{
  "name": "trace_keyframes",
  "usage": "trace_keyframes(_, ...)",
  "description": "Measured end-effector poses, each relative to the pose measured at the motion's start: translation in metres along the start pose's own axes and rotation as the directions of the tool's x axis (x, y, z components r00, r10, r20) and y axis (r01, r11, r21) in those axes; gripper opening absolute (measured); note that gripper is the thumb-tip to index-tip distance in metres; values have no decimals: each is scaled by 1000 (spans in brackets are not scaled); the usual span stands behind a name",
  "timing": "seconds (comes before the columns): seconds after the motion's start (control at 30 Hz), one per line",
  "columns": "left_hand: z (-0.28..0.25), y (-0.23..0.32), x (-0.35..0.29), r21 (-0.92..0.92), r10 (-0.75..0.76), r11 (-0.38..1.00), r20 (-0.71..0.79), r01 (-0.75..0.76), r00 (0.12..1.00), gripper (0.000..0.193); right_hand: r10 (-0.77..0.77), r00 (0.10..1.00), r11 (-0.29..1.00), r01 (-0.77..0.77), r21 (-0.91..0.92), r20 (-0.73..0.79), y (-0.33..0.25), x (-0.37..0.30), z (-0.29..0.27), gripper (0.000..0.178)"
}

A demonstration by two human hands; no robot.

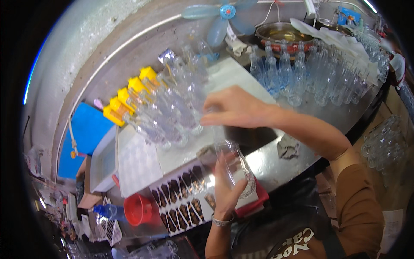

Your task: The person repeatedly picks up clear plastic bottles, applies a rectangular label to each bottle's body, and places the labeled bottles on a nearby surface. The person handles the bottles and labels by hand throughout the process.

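My left hand [226, 190] is wrapped round a clear glass bottle [236, 166], which tilts over the near edge of the metal table. Above it, my right hand [235, 108] reaches across with thumb and fingers curled toward each other. Motion smears those fingertips, and whatever they hold is too faint to name. Many clear glass bottles [172, 112] stand close together on the white board, just left of the right hand. Below them, near the left hand, lie rows of dark, pointed labels [181, 185] with white strips between them.
A red tub [140, 209] stands near the labels. Yellow containers [129, 93] line up behind the bottles. More clear bottles [297, 77] fill the table's right side, below a wide pan [284, 34]. A blue fan [227, 12] is at the back. A crumpled cloth [288, 146] lies right.
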State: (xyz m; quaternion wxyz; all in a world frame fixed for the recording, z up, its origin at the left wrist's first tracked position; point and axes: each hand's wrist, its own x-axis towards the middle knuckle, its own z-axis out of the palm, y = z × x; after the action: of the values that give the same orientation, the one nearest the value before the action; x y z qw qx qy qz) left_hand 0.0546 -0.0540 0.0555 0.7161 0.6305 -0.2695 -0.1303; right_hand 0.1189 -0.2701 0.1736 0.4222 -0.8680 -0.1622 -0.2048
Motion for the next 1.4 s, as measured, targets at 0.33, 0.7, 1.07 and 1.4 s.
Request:
trace_keyframes(0.33,-13,-56,-55,59,-179,980,-185,193,966,74,412,900,814,-435,385,145,25,-170,110,39)
trace_keyframes(0.7,-16,-49,-46,20,-259,963,-203,268,944,58,348,937,892,-338,300,24,-23,-205,103,51)
trace_keyframes(1.07,-3,-53,-46,-101,-170,983,-218,151,961,62,382,922,885,-384,262,62,-11,-213,110,56)
trace_keyframes(1.4,-96,-39,-78,295,50,940,-619,173,784,39,602,789,690,-591,418,124,27,-250,98,41)
